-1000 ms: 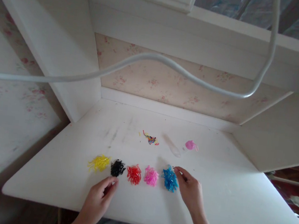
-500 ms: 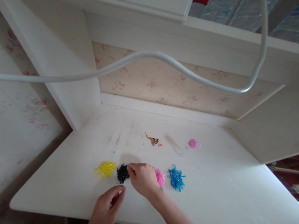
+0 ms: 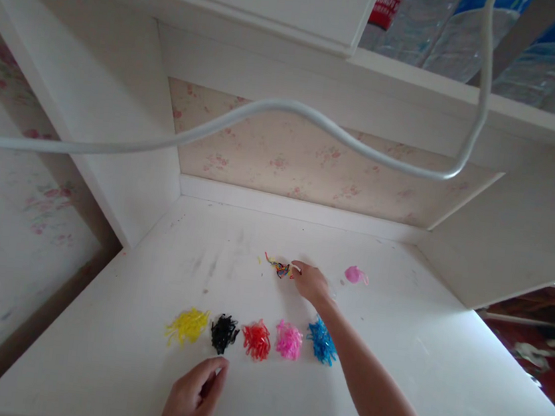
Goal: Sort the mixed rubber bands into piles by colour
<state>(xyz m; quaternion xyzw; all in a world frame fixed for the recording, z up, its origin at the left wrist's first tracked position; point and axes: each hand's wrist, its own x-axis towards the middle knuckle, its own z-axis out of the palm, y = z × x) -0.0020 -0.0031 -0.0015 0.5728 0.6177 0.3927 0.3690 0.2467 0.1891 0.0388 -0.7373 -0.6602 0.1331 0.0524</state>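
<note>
Five small heaps of tiny elastic bands lie in a row on the white desk (image 3: 415,357): yellow (image 3: 187,324), black (image 3: 224,332), red (image 3: 257,339), pink (image 3: 288,340) and blue (image 3: 322,341). Farther back lies a small mixed-colour heap (image 3: 279,267). My right hand (image 3: 310,281) is stretched out to that mixed heap, its fingers pinched together at the heap's right edge. My left hand (image 3: 193,395) rests near the desk's front edge below the black heap, fingers curled in, thumb and forefinger close together.
A pink lump (image 3: 354,274) lies right of the mixed heap. A white cable (image 3: 279,107) hangs across the view in front of the flowered back wall. White side panels close the desk in left and right. Plastic bottles (image 3: 428,25) stand on the shelf above.
My right hand left the row, where it was at the black and red heaps, and reached back to the mixed heap. The red heap shows again. My left hand stayed near the front edge.
</note>
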